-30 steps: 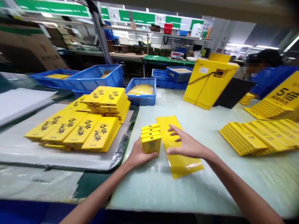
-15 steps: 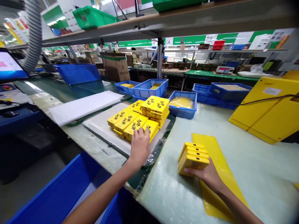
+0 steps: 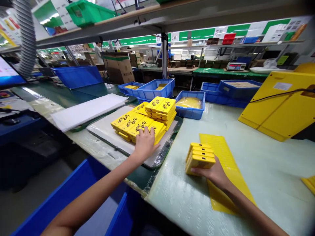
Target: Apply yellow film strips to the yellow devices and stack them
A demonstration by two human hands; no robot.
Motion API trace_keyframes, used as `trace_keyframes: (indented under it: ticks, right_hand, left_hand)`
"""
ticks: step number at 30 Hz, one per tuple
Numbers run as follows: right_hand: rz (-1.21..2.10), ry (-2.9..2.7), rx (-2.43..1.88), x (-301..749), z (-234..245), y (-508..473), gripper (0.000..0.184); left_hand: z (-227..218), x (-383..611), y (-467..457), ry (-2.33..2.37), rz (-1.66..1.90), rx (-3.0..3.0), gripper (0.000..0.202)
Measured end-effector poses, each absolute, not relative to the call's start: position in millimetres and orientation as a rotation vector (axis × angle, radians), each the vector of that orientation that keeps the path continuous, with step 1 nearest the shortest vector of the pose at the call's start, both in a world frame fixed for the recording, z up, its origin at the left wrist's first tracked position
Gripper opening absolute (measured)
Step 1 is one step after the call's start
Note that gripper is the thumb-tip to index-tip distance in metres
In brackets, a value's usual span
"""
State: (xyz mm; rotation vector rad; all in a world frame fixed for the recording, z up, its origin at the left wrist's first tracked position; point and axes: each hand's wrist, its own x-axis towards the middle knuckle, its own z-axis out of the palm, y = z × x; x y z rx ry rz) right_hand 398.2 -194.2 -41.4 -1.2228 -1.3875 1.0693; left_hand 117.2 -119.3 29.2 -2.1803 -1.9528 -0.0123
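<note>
Flat yellow cases (image 3: 130, 123) with black brush lettering lie stacked on a white-lined tray (image 3: 103, 131). My left hand (image 3: 145, 144) is at the front of this stack, its fingertips over the nearest case and its thumb spread out to the right. To the right, my right hand (image 3: 214, 173) is closed round a row of several yellow cases (image 3: 200, 159) standing on edge, pressed side by side. They stand at the left edge of a flat yellow plastic sheet (image 3: 223, 177) on the pale table covering. Some fingers of my right hand are hidden behind the cases.
Blue bins (image 3: 190, 113) stand behind the tray. White sheets (image 3: 88, 111) lie to its left. A large yellow panel (image 3: 278, 105) with a black cable leans at the right. A blue crate (image 3: 66, 196) is below the table edge. A shelf (image 3: 157, 23) runs overhead.
My left hand's thumb has come into view, spread away from its fingers. My right hand keeps hold of the yellow cases in about the same place. The camera view has shifted slightly.
</note>
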Motion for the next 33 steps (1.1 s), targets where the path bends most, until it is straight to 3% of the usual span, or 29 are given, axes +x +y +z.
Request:
trace_keyframes:
  ticks: [3,9,24,27,30,33]
  right_hand:
    - [1.056,-1.384,-1.232,398.1,-41.2,-194.8,0.056]
    - [1.081,-1.375,-1.231,398.5,-41.7,-195.6,0.057]
    - [1.048,-1.373,-1.215,398.6,-45.8,-193.5,0.055]
    - [1.057,-1.365,-1.189,397.4,-44.4,-193.4,0.060]
    - [1.088,-1.365,-1.159,396.4,-43.8,-193.2,0.065]
    - [1.115,-1.392,-1.116,396.3,-45.5,-192.9,0.067]
  left_hand:
    - [27.9,129.3,-111.7,-2.019,0.024,-2.130,0.073]
    - [30.0,141.5,-104.2,-2.181,0.050,-2.042,0.070]
    - [35.6,152.4,-116.9,-2.379,-0.036,-2.159,0.099]
    - [50.5,138.1,-112.9,-2.413,-0.067,-2.357,0.096]
    - [80.7,121.3,-98.1,-2.420,-0.028,-2.754,0.076]
    - [108.8,122.8,-71.7,-2.407,0.233,-3.209,0.061]
